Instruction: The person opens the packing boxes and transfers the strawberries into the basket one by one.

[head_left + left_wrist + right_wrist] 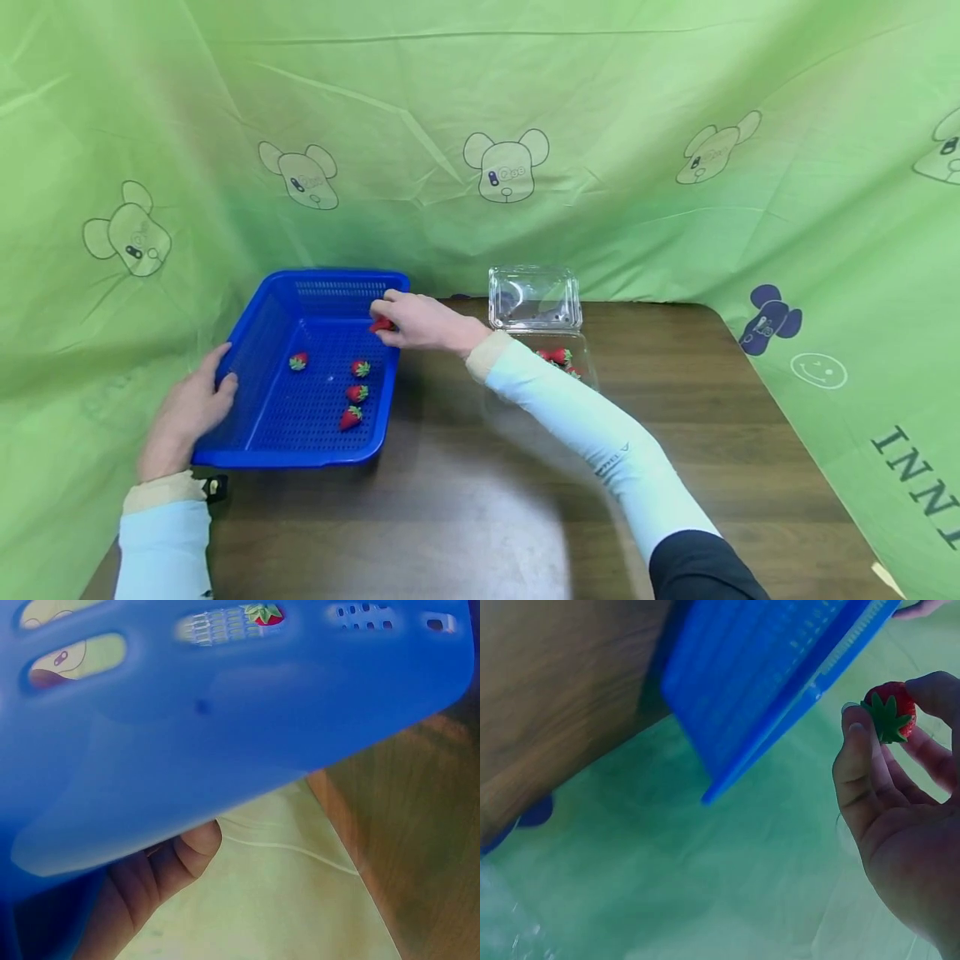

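A blue plastic basket (315, 457) stands on the left of the table, with several strawberries (351, 417) lying apart on its perforated floor. My left hand (189, 408) holds the basket's left rim. In the left wrist view the fingers (196, 844) are partly hidden behind the basket's edge. Over the basket's right rim, my right hand (420, 321) pinches one strawberry (889, 712) between thumb and fingertips, its green leaves showing in the right wrist view. To the right, a clear plastic clamshell box (534, 300) stands with its lid raised; more strawberries (560, 357) lie in it, partly behind my right forearm.
The brown wooden table (465, 517) carries the basket and the box. A green curtain (420, 100) with cartoon mouse heads hangs close behind and along both sides. My right forearm (592, 433) crosses in front of the box.
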### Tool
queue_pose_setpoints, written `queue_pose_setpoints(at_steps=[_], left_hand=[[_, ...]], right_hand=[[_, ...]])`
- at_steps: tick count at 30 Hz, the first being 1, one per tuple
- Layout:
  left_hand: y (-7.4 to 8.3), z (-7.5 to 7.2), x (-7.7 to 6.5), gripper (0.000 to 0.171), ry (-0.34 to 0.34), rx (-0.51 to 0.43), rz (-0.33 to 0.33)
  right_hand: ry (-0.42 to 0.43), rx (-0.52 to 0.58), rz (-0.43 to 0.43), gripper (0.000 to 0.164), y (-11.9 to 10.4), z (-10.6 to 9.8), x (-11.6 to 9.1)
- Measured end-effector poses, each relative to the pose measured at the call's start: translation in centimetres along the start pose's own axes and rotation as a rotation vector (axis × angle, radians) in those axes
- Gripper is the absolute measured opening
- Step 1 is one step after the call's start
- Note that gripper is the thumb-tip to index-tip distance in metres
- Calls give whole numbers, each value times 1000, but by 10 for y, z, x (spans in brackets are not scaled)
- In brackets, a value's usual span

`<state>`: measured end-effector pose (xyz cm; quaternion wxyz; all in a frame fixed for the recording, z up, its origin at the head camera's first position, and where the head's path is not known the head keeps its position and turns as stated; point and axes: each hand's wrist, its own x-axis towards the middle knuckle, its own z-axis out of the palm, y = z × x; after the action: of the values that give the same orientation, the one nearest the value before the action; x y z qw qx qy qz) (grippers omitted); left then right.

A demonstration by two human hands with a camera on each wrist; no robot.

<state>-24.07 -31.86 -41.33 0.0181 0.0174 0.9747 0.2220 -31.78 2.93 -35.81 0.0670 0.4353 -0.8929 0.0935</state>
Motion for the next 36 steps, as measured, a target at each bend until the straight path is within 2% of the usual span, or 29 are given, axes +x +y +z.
queue_pose_setpoints(at_steps=[9,19,23,36], left_hand=[[2,-1,1,61,15,-2,3],[1,1,2,60,34,-2,0],[2,1,3,60,30,3,-2],[2,2,2,59,34,-3,-3]], right_hand=[[-57,12,-76,18,-31,19,29],[-261,48,-50,15,-57,49,51],[-336,71,-28,15,-63,61,54],[-447,43,3,16,-78,84,57]])
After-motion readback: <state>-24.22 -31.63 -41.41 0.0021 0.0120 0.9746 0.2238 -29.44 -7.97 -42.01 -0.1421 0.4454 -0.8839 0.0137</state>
